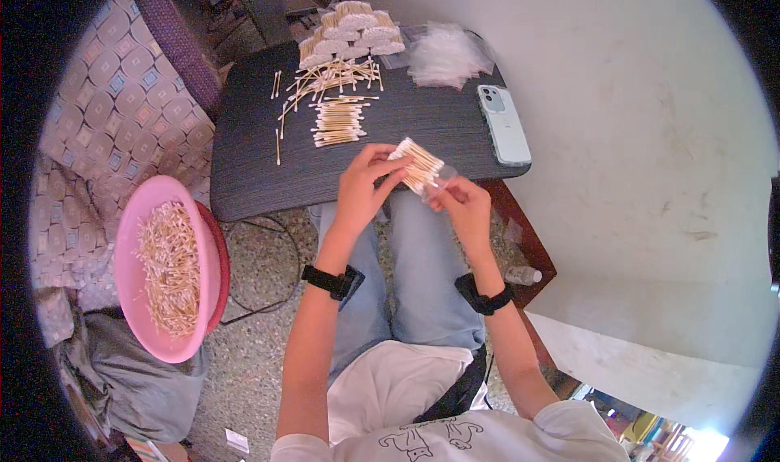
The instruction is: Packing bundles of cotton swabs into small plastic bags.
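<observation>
Just above the table's near edge, my left hand (pixel 363 182) grips a flat bundle of cotton swabs (pixel 418 163) between thumb and fingers. At the bundle's right end is a small clear plastic bag (pixel 446 175), its edge pinched by my right hand (pixel 469 206). How far the swabs sit inside the bag is hard to make out. Beyond my hands, a neat row of swabs (pixel 340 121) lies on the dark table (pixel 268 186). A loose heap of swabs (pixel 341 76) is behind it, with stacked swab bundles (pixel 353 31) at the far edge.
Clear plastic bags (pixel 451 54) are piled at the table's far right. A pale phone (pixel 507 129) lies along the right edge. Left of the table, a pink basin (pixel 126 255) holds many loose swabs. A cable (pixel 284 291) runs across the floor; a wall (pixel 634 137) rises on the right.
</observation>
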